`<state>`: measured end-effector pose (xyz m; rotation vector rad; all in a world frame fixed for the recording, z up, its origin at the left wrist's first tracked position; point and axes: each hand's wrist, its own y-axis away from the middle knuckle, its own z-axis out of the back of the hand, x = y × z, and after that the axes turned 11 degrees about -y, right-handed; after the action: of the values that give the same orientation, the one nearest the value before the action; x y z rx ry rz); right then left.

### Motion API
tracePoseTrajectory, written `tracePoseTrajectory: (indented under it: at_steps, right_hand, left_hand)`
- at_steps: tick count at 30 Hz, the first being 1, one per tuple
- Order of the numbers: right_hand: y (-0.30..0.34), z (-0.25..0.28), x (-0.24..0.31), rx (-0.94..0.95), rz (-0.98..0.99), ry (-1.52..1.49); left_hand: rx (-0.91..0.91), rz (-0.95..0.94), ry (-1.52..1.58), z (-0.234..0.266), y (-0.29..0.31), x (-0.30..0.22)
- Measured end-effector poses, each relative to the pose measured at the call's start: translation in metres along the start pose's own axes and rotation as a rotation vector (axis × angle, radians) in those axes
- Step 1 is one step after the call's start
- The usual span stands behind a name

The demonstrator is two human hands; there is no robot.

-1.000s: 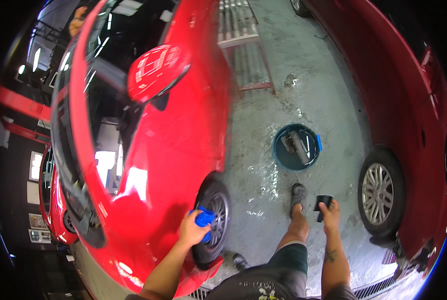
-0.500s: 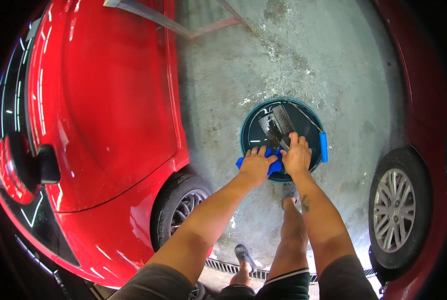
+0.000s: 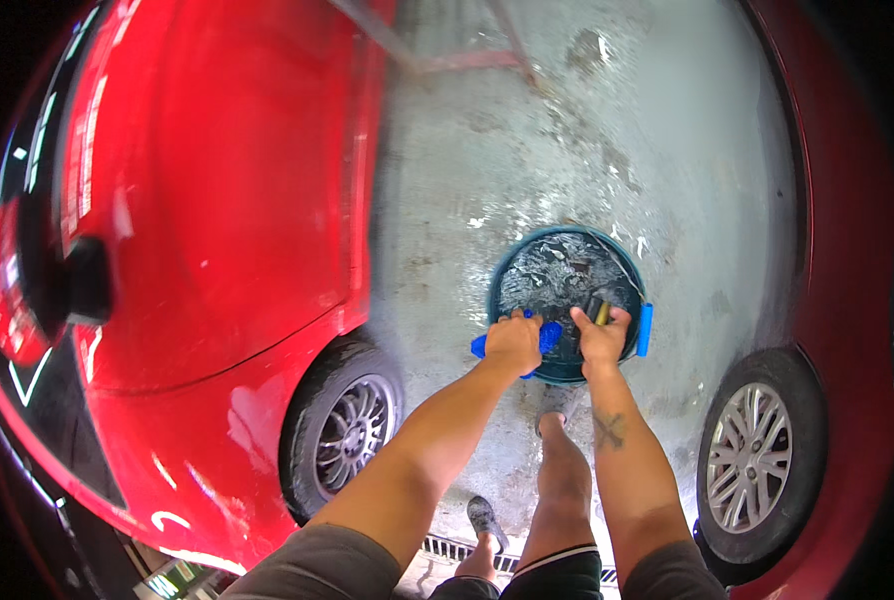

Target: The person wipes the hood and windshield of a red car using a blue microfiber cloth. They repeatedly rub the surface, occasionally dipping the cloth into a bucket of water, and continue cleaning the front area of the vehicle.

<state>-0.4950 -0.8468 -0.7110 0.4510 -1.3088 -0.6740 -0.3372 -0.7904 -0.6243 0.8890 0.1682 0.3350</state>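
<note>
Gripping blue sponge [image 3: 545,338] above bucket [image 3: 567,300]

Site: car-wash bay / vehicle service area. Evidence: wet concrete floor [image 3: 527,170] w/ puddles and suds; red car [image 3: 217,230] on left, second red vehicle [image 3: 847,250] on right, both parked close; blue bucket [image 3: 567,300] of soapy water betw. them; floor drain grate [image 3: 447,548] at lower edge (partly hidden by legs). Bodywork glossy, wet-looking.

Both arms reach straight forward — left hand [image 3: 513,341] fisted in a closed grip, right hand [image 3: 601,338] curled likewise.
</note>
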Motion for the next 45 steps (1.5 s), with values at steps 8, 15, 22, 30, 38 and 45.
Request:
tracePoseTrajectory:
  at_steps: [8,15,22,30,38,45]
  right_hand:
    - [0.102,0.058,0.068,0.305,0.120,-0.199]
    - [0.122,0.234,0.117,0.142,0.491,-0.032]
    - [0.213,0.507,0.086,-0.296,0.642,0.187]
    - [0.418,0.546,-0.139,-0.180,0.058,0.396]
    - [0.433,0.349,-0.109,0.178,0.142,-0.051]
    - [0.810,-0.060,0.136,1.144,0.229,-0.250]
  left_hand:
    - [-0.242,0.285,1.688,-0.014,0.255,0.142]
    - [-0.392,-0.146,2.504,-0.080,0.548,0.249]
    - [-0.792,-0.514,2.559,-0.206,0.792,0.313]
    - [-0.983,-0.112,2.135,-0.233,0.958,0.380]
    - [-1.577,0.173,0.713,-0.014,0.916,0.435]
    - [-1.494,0.162,-0.113,-0.061,0.912,0.541]
